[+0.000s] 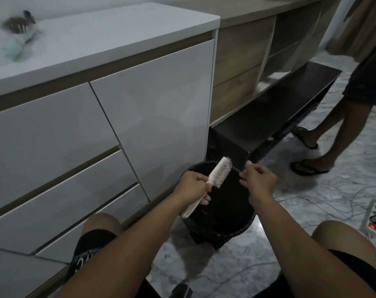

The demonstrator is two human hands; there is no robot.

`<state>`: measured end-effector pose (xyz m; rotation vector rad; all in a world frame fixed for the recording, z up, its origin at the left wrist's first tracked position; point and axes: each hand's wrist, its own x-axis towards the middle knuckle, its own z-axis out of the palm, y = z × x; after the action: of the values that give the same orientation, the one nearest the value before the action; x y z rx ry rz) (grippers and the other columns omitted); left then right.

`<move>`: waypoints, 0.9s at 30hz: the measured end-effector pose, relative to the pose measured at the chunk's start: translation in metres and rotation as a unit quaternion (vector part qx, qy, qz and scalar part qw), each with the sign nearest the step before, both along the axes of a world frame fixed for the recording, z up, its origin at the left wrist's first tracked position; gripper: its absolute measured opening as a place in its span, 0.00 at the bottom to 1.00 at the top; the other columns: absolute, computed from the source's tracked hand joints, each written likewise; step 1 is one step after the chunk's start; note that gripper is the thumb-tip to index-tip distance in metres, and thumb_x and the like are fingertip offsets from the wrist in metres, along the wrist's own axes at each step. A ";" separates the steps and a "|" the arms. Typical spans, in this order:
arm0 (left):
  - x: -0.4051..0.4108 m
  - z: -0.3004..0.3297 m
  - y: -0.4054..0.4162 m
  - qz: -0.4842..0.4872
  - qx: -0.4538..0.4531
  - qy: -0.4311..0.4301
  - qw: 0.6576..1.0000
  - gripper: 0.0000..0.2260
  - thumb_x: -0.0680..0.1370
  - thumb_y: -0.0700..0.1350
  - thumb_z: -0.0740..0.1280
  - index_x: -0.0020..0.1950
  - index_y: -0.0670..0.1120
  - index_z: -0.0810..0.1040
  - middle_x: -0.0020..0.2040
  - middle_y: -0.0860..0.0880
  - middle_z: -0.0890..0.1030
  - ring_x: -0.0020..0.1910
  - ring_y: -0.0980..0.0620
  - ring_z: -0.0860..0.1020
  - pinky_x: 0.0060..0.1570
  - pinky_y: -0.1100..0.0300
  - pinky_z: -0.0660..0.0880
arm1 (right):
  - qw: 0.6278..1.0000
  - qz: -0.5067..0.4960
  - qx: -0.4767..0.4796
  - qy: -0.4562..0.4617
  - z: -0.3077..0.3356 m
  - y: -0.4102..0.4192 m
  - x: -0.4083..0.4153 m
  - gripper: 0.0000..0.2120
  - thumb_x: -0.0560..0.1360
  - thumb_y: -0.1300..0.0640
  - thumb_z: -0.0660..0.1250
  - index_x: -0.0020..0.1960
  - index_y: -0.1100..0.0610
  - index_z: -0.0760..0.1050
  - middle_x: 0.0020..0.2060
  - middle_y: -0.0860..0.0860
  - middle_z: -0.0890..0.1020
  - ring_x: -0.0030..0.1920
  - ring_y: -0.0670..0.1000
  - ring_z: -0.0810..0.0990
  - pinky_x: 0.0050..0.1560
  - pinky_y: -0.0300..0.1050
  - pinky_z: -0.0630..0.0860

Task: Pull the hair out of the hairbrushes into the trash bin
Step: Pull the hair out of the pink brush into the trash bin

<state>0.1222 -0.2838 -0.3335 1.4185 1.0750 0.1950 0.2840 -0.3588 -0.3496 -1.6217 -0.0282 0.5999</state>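
Note:
My left hand [193, 186] grips a pale pink hairbrush [220, 172] by its handle and holds it tilted over a black trash bin [236, 229] lined with a dark bag. The bristles face right. Just right of the bristles, my right hand [258, 179] has its fingers pinched together; a thin dark strand seems to run from the brush to those fingers. On the white countertop at the far left lies a blurred second hairbrush [18, 23] with dark hair in it, on a pale cloth.
A white cabinet [139, 108] with drawers stands left of the bin. A dark low shelf [279, 108] runs behind it. Another person's legs in sandals [324, 134] stand at the right. A power strip [374, 220] and cables lie on the marble floor.

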 end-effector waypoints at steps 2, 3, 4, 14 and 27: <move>-0.001 0.003 0.001 0.009 -0.027 -0.024 0.999 0.13 0.79 0.36 0.64 0.62 0.33 0.76 0.43 0.40 0.81 0.32 0.49 0.82 0.33 0.56 0.80 | 0.996 0.075 0.015 0.035 0.004 0.001 -0.004 0.10 0.78 0.56 0.67 0.57 0.59 0.78 0.51 0.56 0.82 0.50 0.52 0.82 0.51 0.51 0.82; -0.001 0.005 0.000 0.011 -0.037 -0.033 0.999 0.12 0.80 0.36 0.63 0.61 0.32 0.75 0.43 0.40 0.81 0.32 0.48 0.82 0.31 0.57 0.80 | 0.990 0.122 0.034 0.055 0.007 0.001 -0.008 0.12 0.78 0.57 0.67 0.61 0.57 0.76 0.53 0.55 0.82 0.52 0.53 0.82 0.52 0.52 0.81; 0.000 0.007 -0.001 0.013 -0.046 -0.040 0.998 0.12 0.80 0.36 0.62 0.61 0.32 0.75 0.43 0.40 0.81 0.32 0.48 0.82 0.29 0.57 0.79 | 0.983 0.165 0.052 0.064 0.009 0.000 -0.011 0.15 0.77 0.59 0.68 0.63 0.56 0.74 0.53 0.54 0.82 0.53 0.53 0.82 0.53 0.53 0.81; -0.004 0.004 -0.002 0.024 -0.080 -0.036 0.996 0.12 0.82 0.38 0.59 0.59 0.30 0.74 0.43 0.39 0.80 0.31 0.48 0.81 0.26 0.58 0.78 | 0.984 0.156 -0.004 -0.082 0.014 0.000 -0.018 0.04 0.77 0.62 0.68 0.48 0.63 0.80 0.38 0.57 0.84 0.33 0.50 0.83 0.34 0.44 0.84; -0.014 0.009 0.004 0.020 -0.172 -0.037 0.984 0.13 0.82 0.37 0.56 0.63 0.31 0.71 0.41 0.39 0.80 0.28 0.50 0.77 0.23 0.63 0.75 | 0.924 0.340 -0.002 -0.178 0.014 -0.001 -0.021 0.09 0.75 0.71 0.66 0.49 0.61 0.82 0.43 0.55 0.83 0.45 0.54 0.82 0.38 0.36 0.81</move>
<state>0.1084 -0.2793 -0.3242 1.0724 1.0204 0.0835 0.2630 -0.3603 -0.3358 -1.6966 -0.8890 0.8133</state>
